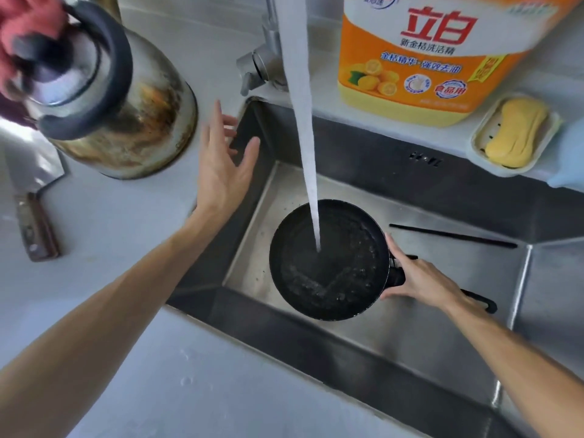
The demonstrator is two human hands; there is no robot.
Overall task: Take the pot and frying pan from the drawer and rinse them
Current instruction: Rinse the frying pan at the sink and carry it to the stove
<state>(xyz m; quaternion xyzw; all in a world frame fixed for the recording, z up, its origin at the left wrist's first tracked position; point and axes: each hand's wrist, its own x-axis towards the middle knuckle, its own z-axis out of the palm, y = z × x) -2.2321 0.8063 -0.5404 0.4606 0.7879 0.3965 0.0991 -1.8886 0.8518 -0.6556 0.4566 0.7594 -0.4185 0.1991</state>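
A black frying pan (328, 260) sits in the steel sink (410, 336), and everything else is placed around it. A stream of water (303, 128) from the faucet (262, 58) beyond the pan lands inside it, near the middle. The right hand (420, 279) grips the pan's handle just beside the rim, on the pan's right. The left hand (224, 165) hangs spread and empty up-left of the pan, over the sink's corner. Further left on the counter stands a stained steel kettle (126, 102), with a cleaver (31, 197) beside it. Beyond the pan to the right are an orange detergent bottle (420, 58) and yellow soap (515, 131) in a dish (480, 156).
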